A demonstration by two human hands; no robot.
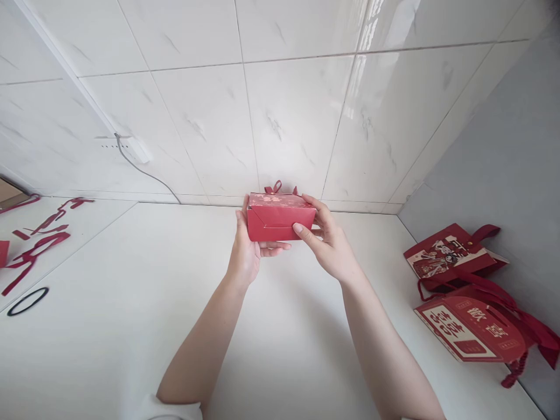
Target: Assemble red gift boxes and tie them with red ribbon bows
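A small red gift box (pixel 280 219) with a red ribbon loop on top is held up above the white table (pixel 131 326), near the tiled wall. My left hand (pixel 247 251) grips its left end, thumb under the bottom edge. My right hand (pixel 330 239) grips its right end, thumb pressed on the front face and fingers wrapped behind it. The box's folded bottom flap faces me.
Two flat red gift boxes with ribbons (pixel 455 256) (pixel 476 329) lie at the table's right edge by a grey wall. Red ribbon strips (pixel 37 248) and a black ring (pixel 27 301) lie at the left. A wall socket with a grey cable (pixel 131 153) is at the back left.
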